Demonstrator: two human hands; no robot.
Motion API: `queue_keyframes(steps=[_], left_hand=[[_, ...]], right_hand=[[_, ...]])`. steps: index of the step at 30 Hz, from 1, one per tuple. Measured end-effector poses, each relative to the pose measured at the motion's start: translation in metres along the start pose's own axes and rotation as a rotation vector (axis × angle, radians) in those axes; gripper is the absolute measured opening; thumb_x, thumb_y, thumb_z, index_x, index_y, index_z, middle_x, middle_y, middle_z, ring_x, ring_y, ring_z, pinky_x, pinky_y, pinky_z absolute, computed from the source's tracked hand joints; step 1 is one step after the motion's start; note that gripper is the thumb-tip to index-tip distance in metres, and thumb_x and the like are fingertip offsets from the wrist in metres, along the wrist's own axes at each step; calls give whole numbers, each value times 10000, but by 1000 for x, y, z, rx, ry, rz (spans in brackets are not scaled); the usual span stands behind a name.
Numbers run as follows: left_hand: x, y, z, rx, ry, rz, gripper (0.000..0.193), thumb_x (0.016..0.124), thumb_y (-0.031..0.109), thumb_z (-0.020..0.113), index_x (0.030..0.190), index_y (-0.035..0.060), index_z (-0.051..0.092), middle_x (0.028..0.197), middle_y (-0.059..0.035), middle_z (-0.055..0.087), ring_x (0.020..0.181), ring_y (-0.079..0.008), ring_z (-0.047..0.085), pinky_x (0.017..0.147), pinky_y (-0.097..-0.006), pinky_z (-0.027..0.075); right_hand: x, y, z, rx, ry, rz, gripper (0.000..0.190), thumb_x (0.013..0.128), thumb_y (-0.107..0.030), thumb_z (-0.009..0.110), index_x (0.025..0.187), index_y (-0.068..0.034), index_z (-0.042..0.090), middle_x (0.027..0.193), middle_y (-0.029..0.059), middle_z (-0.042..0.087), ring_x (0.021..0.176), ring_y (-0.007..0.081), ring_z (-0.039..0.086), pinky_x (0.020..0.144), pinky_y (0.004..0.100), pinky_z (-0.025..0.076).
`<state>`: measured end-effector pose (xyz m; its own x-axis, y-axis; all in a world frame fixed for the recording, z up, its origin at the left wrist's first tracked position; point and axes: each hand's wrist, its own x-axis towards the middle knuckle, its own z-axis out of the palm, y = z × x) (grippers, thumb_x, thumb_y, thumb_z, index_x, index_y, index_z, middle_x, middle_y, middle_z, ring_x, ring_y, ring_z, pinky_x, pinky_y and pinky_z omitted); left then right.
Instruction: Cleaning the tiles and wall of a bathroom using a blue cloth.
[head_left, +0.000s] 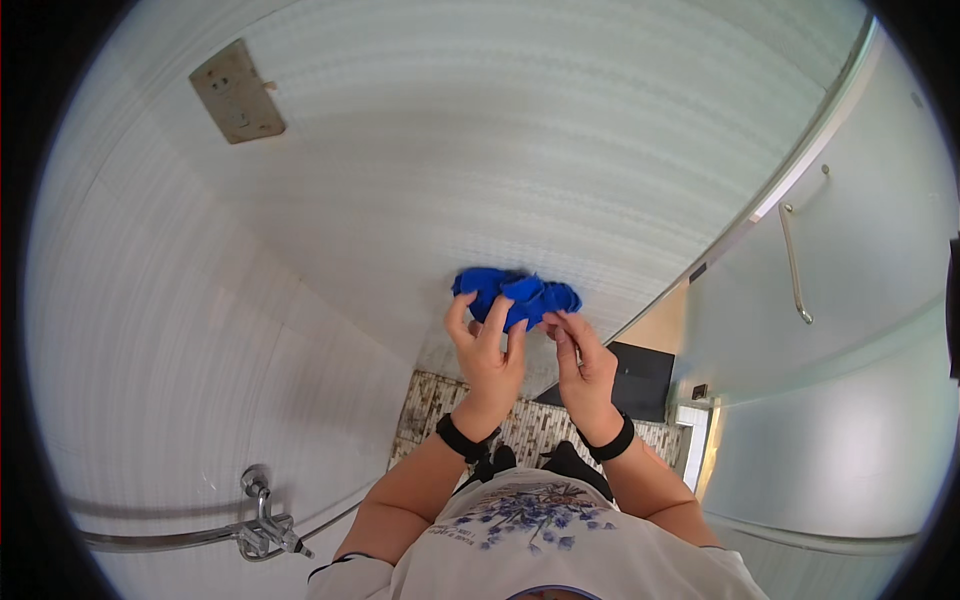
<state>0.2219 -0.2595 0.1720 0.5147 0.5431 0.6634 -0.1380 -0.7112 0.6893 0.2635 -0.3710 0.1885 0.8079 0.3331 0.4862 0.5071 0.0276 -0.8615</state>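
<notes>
A crumpled blue cloth is bunched up in front of my body, close to the pale streaked wall. My left hand grips its left part, with the fingers spread and bent over the folds. At the cloth's lower right edge, my right hand pinches the fabric between thumb and fingers. Both wrists wear black bands. Some fingertips are hidden by the folds.
A metal wall plate with sockets is at the upper left. A chrome shower mixer juts from the left wall. To the right are a frosted glass door with a metal handle and a dark mat. Mosaic tile flooring lies below.
</notes>
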Motion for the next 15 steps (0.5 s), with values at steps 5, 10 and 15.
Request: queue_keyframes(steps=[5,10,15], left_hand=[[-53,-40,21,25,-104,-1,382,764,-22,672,1118,54,547,1247,-188,324,1130,-346,421,843,-396,449],[-81,-52,37,29,-206,-84,379,745,-29,680,1090,55,548,1239,-188,329,1103,-357,428,884,-396,413],[-67,-29,40,-52,-220,-163,420,745,-37,675,1128,63,535,1247,-178,329,1125,-333,412,919,-389,390]], right_hand=[[-34,54,-8,-107,-29,161,135,887,7,537,1017,-2,573,905,147,669,844,177,670,710,251,493],[-54,85,-14,-91,-33,279,112,885,-3,550,990,1,588,898,89,678,763,86,594,675,236,470],[-47,59,-21,-121,74,176,174,851,6,582,1026,8,575,875,119,646,793,170,619,709,278,484]])
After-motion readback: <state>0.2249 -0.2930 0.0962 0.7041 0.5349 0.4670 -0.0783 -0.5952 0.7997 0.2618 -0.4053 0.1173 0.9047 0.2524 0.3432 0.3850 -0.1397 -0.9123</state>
